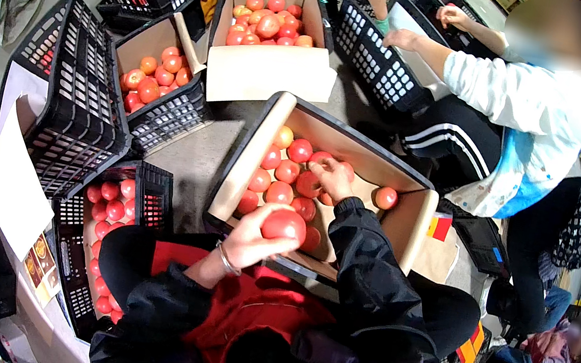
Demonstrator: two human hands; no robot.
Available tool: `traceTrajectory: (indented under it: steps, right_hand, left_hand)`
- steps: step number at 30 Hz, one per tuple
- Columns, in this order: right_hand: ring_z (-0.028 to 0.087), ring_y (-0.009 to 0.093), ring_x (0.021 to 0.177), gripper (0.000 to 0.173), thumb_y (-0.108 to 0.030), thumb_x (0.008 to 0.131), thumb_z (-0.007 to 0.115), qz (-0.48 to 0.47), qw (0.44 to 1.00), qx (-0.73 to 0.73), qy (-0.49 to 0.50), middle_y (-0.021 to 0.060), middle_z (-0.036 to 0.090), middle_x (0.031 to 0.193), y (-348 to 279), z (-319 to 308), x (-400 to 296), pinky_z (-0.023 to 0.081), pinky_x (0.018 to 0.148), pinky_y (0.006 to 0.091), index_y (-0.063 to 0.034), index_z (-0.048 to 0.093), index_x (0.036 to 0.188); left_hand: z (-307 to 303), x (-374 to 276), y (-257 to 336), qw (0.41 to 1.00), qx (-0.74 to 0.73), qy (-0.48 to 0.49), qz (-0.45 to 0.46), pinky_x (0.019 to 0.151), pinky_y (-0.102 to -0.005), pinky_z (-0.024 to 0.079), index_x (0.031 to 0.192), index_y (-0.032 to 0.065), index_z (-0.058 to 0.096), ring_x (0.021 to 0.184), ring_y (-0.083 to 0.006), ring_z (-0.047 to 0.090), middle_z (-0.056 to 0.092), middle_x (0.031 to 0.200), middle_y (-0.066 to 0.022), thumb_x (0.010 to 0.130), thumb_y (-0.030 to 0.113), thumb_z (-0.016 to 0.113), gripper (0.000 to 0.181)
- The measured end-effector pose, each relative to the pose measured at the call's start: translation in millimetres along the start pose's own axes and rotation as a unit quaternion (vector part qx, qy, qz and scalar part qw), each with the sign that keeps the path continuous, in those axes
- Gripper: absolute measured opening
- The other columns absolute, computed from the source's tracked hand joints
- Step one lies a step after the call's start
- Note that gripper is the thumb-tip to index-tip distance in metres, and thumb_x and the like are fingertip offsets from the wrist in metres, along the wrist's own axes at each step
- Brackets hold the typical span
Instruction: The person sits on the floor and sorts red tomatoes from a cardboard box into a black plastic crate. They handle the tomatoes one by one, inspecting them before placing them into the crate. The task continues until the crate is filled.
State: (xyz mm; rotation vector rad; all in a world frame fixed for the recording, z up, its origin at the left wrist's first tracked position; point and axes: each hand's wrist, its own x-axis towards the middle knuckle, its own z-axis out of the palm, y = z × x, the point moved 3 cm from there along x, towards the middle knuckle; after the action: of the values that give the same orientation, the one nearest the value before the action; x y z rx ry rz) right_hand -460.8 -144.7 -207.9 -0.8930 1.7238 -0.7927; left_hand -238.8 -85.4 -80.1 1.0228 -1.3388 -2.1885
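Observation:
My left hand (253,241), with a bangle on its wrist, holds a red tomato (284,225) over the near edge of a black plastic crate lined with brown paper (365,136). Inside that crate my right hand (331,179) reaches down with its fingers on a tomato (309,183); the palm hides part of the fruit below. More red tomatoes lie around it, mostly in the crate's left half, one of them paler orange (283,137). A single tomato (386,198) rests apart near the right end.
Paper-lined tomato crates stand ahead (267,74), to the left (171,113) and beside my left knee (153,195). An upright black crate (83,100) leans at the left, with white paper (20,180). A co-worker (516,102) sits at the right, a hand on another crate (377,53).

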Motion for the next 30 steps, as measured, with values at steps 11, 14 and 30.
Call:
traceTrajectory:
  steps: [11,14,30]
  right_hand:
    - [0.056,0.039,0.100,0.059,-0.030,0.072,0.072,-0.044,0.939,-0.316,0.125,0.0252,0.057,0.104,21.3,78.2,84.6,0.046,0.085,0.0420,0.0025,0.042,0.111]
    - [0.056,0.039,0.099,0.065,-0.028,0.070,0.074,-0.018,0.931,-0.335,0.145,0.0263,0.055,0.108,10.0,80.2,77.4,0.046,0.085,0.0422,0.0022,0.036,0.113]
    - [0.063,0.027,0.059,0.053,-0.045,0.086,0.044,0.209,0.889,0.290,-0.286,0.0194,0.063,0.091,-69.8,4.1,-38.1,0.055,0.053,0.0327,-0.0031,0.043,0.119]
  left_hand:
    - [-17.3,-18.9,4.0,0.992,-0.112,-0.062,-0.017,0.064,-0.0240,0.050,0.126,0.0071,0.041,0.073,-0.0116,0.060,0.056,0.096,-0.0066,0.082,0.013,0.065,0.050]
    - [-22.2,-18.6,4.5,0.994,-0.098,-0.050,-0.019,0.064,-0.0240,0.050,0.127,0.0085,0.040,0.072,-0.0112,0.060,0.056,0.096,-0.0067,0.083,0.018,0.066,0.052]
    - [-29.1,-45.9,22.8,0.988,-0.137,-0.062,0.032,0.058,-0.0201,0.047,0.121,0.0070,0.045,0.069,-0.0091,0.059,0.058,0.094,-0.0050,0.087,0.031,0.060,0.044]
